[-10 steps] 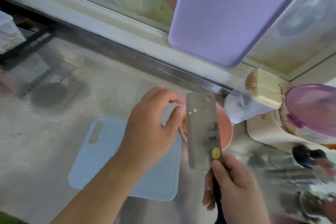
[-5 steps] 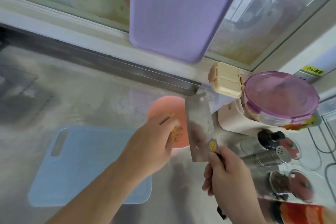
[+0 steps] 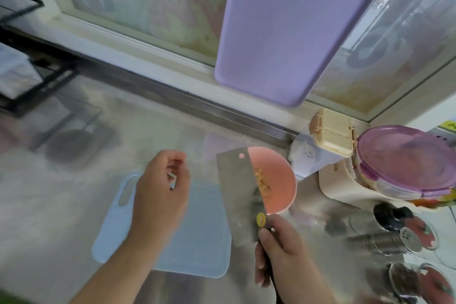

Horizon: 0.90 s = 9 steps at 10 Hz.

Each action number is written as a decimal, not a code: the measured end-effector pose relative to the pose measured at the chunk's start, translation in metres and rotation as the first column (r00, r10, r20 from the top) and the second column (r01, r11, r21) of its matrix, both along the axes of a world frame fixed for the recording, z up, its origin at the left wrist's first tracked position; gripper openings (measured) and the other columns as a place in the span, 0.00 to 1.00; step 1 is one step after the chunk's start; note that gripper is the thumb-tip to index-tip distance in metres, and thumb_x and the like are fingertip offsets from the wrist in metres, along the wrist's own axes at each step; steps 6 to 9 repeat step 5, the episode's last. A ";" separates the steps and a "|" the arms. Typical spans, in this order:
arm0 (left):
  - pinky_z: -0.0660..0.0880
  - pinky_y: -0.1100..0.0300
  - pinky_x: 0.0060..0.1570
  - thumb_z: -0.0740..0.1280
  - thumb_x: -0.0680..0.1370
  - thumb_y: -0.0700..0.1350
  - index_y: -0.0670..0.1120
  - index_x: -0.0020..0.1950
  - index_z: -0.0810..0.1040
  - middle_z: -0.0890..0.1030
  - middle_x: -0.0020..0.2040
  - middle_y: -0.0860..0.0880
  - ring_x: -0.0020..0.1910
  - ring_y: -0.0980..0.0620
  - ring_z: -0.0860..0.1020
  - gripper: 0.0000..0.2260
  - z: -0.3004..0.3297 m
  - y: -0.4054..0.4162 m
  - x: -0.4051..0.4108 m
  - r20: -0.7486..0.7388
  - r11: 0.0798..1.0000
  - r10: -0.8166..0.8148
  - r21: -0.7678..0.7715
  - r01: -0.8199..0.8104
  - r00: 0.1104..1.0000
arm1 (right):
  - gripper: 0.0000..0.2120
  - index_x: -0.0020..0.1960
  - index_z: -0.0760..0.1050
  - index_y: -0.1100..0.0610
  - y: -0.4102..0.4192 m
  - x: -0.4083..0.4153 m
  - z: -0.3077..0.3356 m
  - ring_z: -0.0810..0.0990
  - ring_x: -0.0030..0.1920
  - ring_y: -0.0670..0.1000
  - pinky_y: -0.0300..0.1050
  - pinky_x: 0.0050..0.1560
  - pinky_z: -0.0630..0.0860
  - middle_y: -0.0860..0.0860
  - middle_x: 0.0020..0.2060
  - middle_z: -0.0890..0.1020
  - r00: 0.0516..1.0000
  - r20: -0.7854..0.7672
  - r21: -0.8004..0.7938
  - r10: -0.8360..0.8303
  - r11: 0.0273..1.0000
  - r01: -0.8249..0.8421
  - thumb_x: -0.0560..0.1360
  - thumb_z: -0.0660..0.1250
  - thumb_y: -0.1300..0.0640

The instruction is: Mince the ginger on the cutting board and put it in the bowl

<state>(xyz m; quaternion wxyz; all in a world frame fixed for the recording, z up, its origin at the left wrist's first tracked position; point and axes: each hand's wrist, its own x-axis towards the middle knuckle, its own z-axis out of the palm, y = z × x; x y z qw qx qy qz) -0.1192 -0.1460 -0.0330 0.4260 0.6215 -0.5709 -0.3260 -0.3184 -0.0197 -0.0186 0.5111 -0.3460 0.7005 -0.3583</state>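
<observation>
the wide rectangular steel cleaver blade looks like dull brushed metal, smudgy, with a glossy yellow round sticker near the handle. the round pink plastic bowl is smooth, soft sheen. the pale blue plastic cutting board looks matt, kinda fine-textured. the grey countertop is smooth and reflective, maybe steel. the hanging lilac plastic board is matt. the round purple translucent plastic lid is glossy, and the steel shaker is shiny.
</observation>
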 end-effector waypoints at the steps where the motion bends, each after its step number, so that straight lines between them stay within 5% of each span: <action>1: 0.70 0.69 0.43 0.67 0.81 0.44 0.55 0.55 0.78 0.81 0.48 0.57 0.46 0.62 0.78 0.06 -0.005 0.007 0.033 0.042 0.996 0.048 0.078 -0.052 0.998 | 0.13 0.41 0.74 0.52 -0.003 0.025 -0.045 0.78 0.30 0.53 0.46 0.32 0.73 0.52 0.29 0.79 0.995 -0.044 0.125 0.088 0.989 -0.082 0.85 0.63 0.60; 2: 0.71 0.69 0.45 0.68 0.80 0.40 0.53 0.54 0.79 0.82 0.49 0.56 0.46 0.62 0.78 0.08 -0.013 0.017 0.056 0.096 0.991 0.021 0.129 -0.034 0.995 | 0.16 0.37 0.70 0.47 -0.009 0.037 -0.086 0.75 0.43 0.46 0.34 0.42 0.69 0.46 0.39 0.75 0.915 -0.325 0.181 0.240 0.965 -0.189 0.82 0.66 0.57; 3: 0.71 0.68 0.44 0.68 0.80 0.38 0.54 0.51 0.79 0.83 0.47 0.58 0.46 0.63 0.79 0.10 -0.016 0.031 0.067 0.101 0.985 -0.014 0.173 -0.004 0.995 | 0.04 0.47 0.75 0.52 -0.010 0.038 -0.110 0.76 0.54 0.57 0.45 0.49 0.68 0.48 0.45 0.70 0.800 -0.515 0.158 0.309 0.951 -0.266 0.81 0.66 0.59; 4: 0.73 0.67 0.46 0.69 0.80 0.40 0.56 0.50 0.80 0.83 0.46 0.60 0.47 0.63 0.79 0.10 -0.018 0.041 0.072 0.060 0.969 -0.044 0.246 0.028 0.997 | 0.09 0.55 0.79 0.55 -0.003 0.044 -0.121 0.79 0.51 0.63 0.50 0.45 0.70 0.51 0.44 0.73 0.689 -0.691 0.092 0.220 0.972 -0.218 0.75 0.72 0.61; 5: 0.75 0.64 0.52 0.71 0.79 0.43 0.56 0.48 0.82 0.83 0.45 0.62 0.48 0.62 0.81 0.07 -0.014 0.055 0.077 0.011 0.952 -0.057 0.303 0.051 0.998 | 0.18 0.49 0.74 0.46 0.007 0.049 -0.119 0.81 0.36 0.62 0.52 0.33 0.78 0.52 0.36 0.77 0.709 -0.676 0.041 0.202 0.970 -0.238 0.62 0.75 0.58; 9: 0.75 0.64 0.52 0.71 0.79 0.43 0.56 0.48 0.82 0.83 0.45 0.62 0.48 0.62 0.81 0.07 -0.014 0.055 0.077 0.011 0.952 -0.057 0.303 0.051 0.998 | 0.18 0.49 0.74 0.46 0.007 0.049 -0.119 0.81 0.36 0.62 0.52 0.33 0.78 0.52 0.36 0.77 0.709 -0.676 0.041 0.202 0.970 -0.238 0.62 0.75 0.58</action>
